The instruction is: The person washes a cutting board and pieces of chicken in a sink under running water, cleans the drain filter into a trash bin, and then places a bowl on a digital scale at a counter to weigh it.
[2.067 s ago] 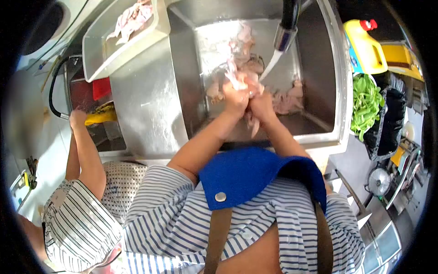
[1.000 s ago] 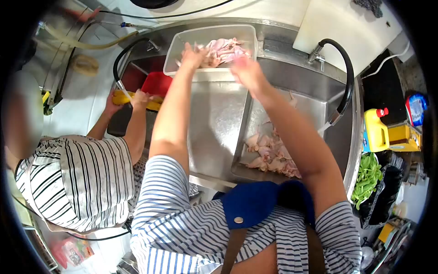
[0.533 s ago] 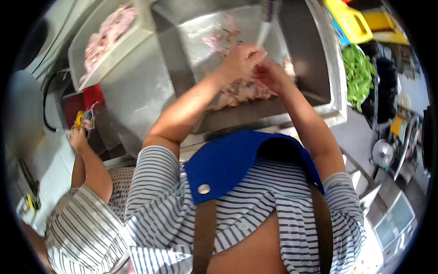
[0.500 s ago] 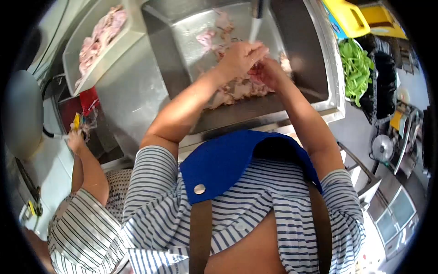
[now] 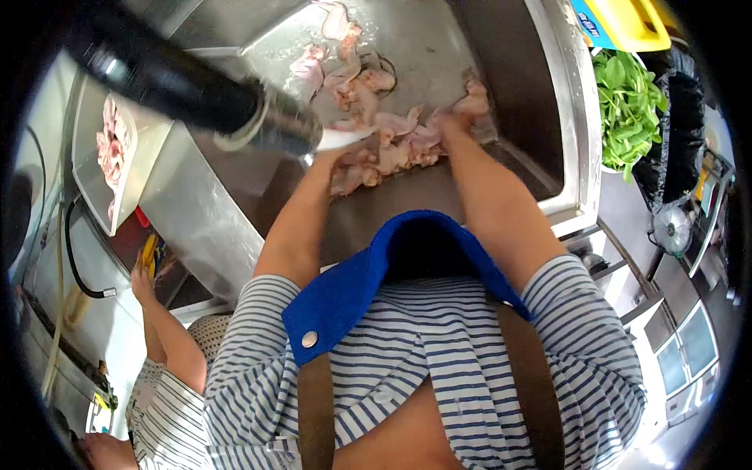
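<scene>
Raw chicken wings lie in a loose heap in the wet steel sink, and several more spread toward its far side. My left hand is at the near left of the heap, mostly hidden behind the tap and its white stream of water. My right hand is down among the wings on the right, touching them. Its fingers are blurred and covered by the meat, so I cannot make out a grip.
The tap's black hose crosses the upper left. A pale tub of raw meat stands left of the sink. Leafy greens and a yellow container are at the right. A co-worker's hand holds something yellow at the lower left.
My hands, together under the running water before, have moved apart and down onto the wings. The tap now looms larger and further left in view.
</scene>
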A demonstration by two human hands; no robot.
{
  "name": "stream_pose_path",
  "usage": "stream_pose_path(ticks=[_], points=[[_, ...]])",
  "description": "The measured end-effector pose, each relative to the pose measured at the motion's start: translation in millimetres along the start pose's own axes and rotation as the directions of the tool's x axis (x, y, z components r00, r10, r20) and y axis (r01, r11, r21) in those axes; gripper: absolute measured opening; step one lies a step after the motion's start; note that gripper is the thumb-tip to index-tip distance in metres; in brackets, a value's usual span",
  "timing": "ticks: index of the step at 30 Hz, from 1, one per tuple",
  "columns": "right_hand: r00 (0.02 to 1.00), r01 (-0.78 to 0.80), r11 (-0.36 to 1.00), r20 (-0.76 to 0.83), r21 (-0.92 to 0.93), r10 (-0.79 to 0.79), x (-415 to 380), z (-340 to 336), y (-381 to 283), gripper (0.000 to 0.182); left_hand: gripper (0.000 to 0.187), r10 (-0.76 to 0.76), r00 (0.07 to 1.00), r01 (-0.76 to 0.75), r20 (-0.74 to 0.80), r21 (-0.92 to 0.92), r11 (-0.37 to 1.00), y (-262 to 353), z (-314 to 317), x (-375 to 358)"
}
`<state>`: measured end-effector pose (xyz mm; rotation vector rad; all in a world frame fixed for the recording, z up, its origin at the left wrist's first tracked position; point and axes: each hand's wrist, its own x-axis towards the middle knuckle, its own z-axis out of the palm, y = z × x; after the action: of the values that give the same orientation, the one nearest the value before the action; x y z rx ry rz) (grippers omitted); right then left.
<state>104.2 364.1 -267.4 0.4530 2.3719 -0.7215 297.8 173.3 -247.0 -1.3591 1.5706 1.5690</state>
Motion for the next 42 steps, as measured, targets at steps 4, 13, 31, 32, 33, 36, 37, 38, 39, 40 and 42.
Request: stream_pose_path(ticks=[4, 13, 31, 32, 33, 36, 37, 38, 39, 40, 42], points=[[0.760, -0.321, 0.938, 0.627, 0.132, 0.172, -43, 66, -32, 0.060, 0.075, 0.114, 0.989, -0.144, -0.094, -0.437, 0.888, -17, 35, 1], [0.485, 0.045, 0.828, 0.713, 0.558, -0.507, -97, 82, -76, 0.051, 0.045, 0.180, 0.958, 0.088, 0.222, -0.829, 0.553, 16, -15, -50], [0.221, -0.754, 0.248, 0.590, 0.609, -0.777, -190, -92, -146, 0.046, 0.059, 0.912, -0.160, -0.546, -0.378, 0.803, 0.238, 178, 41, -215], [0.218, -0.754, 0.247, 0.586, 0.609, -0.780, -193, -90, -146, 0.045, 0.058, 0.898, -0.181, -0.618, -0.401, 0.757, 0.213, 180, 37, -212], [0.221, -0.749, 0.246, 0.582, 0.615, -0.783, -195, -88, -147, 0.045, 0.057, 0.884, -0.201, -0.685, -0.422, 0.706, 0.181, 181, 35, -209], [0.236, -0.740, 0.239, 0.575, 0.629, -0.784, -201, -89, -146, 0.044, 0.050, 0.877, -0.155, -0.690, -0.455, 0.685, 0.233, 177, 40, -213], [0.241, -0.737, 0.241, 0.578, 0.631, -0.780, -203, -89, -144, 0.044, 0.050, 0.873, -0.162, -0.688, -0.460, 0.687, 0.234, 175, 42, -210], [0.251, -0.731, 0.242, 0.581, 0.638, -0.775, -202, -86, -142, 0.044, 0.045, 0.846, -0.188, -0.718, -0.498, 0.658, 0.228, 172, 43, -206], [0.263, -0.725, 0.241, 0.583, 0.645, -0.769, -201, -84, -138, 0.043, 0.040, 0.817, -0.211, -0.748, -0.536, 0.627, 0.218, 169, 44, -203], [0.300, -0.703, 0.233, 0.576, 0.672, -0.760, -199, -79, -134, 0.043, 0.040, 0.813, -0.214, -0.749, -0.541, 0.626, 0.220, 163, 45, -201], [0.397, -0.635, 0.204, 0.541, 0.745, -0.741, -201, -76, -130, 0.041, 0.038, 0.828, -0.127, -0.706, -0.546, 0.636, 0.311, 155, 44, -200]])
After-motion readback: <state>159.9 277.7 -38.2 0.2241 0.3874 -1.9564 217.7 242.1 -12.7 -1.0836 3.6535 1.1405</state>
